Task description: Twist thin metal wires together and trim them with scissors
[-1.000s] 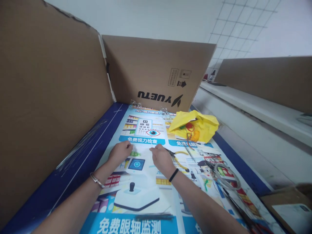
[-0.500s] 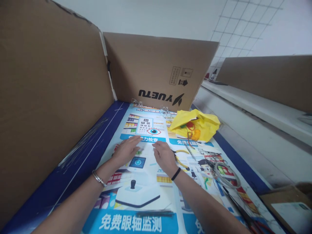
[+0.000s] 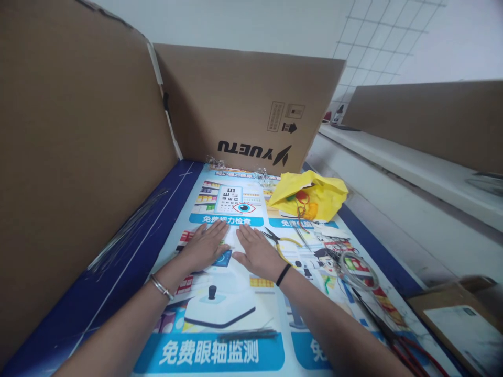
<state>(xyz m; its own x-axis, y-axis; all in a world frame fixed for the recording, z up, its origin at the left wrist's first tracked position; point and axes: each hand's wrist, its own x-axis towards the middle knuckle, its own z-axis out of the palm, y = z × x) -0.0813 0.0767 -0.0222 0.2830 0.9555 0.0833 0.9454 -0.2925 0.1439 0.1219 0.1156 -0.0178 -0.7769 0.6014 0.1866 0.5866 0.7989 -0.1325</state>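
Observation:
My left hand [image 3: 206, 245] lies palm down on the printed poster sheet [image 3: 271, 314], fingers stretched forward and nothing in them. Beside it, my right hand [image 3: 257, 252] rests flat too, fingers extended and empty, its thumb pointing toward the left hand. A narrow gap separates the two. Just right of my right hand are pliers [image 3: 283, 245] with yellow handles, partly hidden by that hand. Nearer to me, a small bundle of thin wires [image 3: 247, 335] lies across the sheet.
A yellow bag [image 3: 326, 196] with red, green and orange pieces lies at the back right. A wire coil [image 3: 359, 269] and red-handled scissors [image 3: 383, 327] are on the right. Long wires [image 3: 128, 230] lie on the left. Cardboard panels [image 3: 243, 94] stand behind and left; a cardboard box [image 3: 459, 319] sits front right.
Both hands have lowered from a slightly curled, raised pose to lying flat with fingers spread. The pliers' jaws now show. The whole view has shifted slightly.

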